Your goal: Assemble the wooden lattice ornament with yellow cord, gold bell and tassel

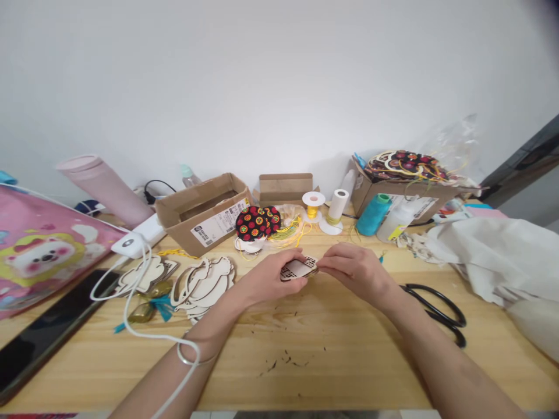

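You face a smooth white painted wall (279,75) that fills the upper half of your view, greying slightly toward its edges. Below it stretches a pale pine tabletop (349,372) with a soft, straight grain. At the far right, a dark angled frame (524,152) slants upward, with a grey surface (530,201) beyond it (it could belong to a door or a window; you cannot tell which). Along the bottom edge of your view runs a thin pale-and-dark strip (279,415), too narrow to identify. The light is soft and even, leaving only faint shadows low on the wall.
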### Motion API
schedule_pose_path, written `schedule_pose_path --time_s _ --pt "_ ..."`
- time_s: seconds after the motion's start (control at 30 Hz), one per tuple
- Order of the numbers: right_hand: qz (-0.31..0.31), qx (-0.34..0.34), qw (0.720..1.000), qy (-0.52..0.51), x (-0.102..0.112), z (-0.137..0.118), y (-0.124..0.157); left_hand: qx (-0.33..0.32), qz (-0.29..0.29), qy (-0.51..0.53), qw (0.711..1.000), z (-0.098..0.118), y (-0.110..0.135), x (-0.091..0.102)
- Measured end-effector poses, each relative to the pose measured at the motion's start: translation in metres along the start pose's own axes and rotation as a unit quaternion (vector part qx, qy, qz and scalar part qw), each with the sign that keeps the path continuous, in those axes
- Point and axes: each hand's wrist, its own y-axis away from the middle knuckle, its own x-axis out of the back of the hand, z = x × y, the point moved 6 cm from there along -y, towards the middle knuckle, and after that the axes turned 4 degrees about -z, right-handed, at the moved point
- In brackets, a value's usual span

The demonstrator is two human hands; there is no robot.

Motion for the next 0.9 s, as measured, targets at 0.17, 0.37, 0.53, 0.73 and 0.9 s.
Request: schedule_pose_path --time_s 0.17,0.37,0.53,0.73,0.9 --pt "0.019 0.007 0.999 0.035 0.003 -0.006 -0.001 -0.024 0.013 0.005 1.000 0.001 -0.001 0.001" --pt "0.011 0.013 1.000 -0.012 0.005 -0.003 0.000 -0.031 0.018 0.005 0.999 -0.002 -0.002 0.001" --pt "0.021 0.010 0.998 -0.061 0.008 0.002 -0.002 -0.043 0.008 -0.003 0.999 -0.001 -0.001 0.001" --pt "0.032 0.003 0.996 -0.077 0.006 0.003 -0.003 -0.046 0.007 0.000 0.999 0.001 0.000 0.001" --pt "0.034 -0.003 0.994 -0.106 0.003 0.002 -0.004 -0.049 0.007 0.003 0.999 0.002 0.000 0.001"
